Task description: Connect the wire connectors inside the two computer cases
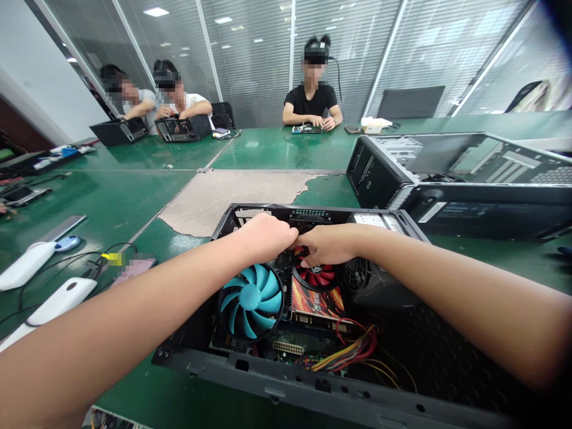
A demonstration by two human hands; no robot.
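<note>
An open black computer case (250, 372) lies on its side in front of me. My left hand (270, 237) is closed over its far part, and whatever is in its fingers is hidden. My right hand (328, 243) is curled beside it, fingertips meeting the left ones; what it grips is too small to make out. Below the right hand sits a graphics card (315, 298) with a red fan (319, 277). A cooler fan with blue blades (250, 296) is nearer to me, at left. The power supply (379, 283) is right of the card.
Loose coloured cables (348, 351) lie inside the case near its front wall. Another opened case (482, 208) stands at right. White devices (49, 304) with cords and a phone (136, 268) lie at left on the green table (250, 146). Several people sit across it.
</note>
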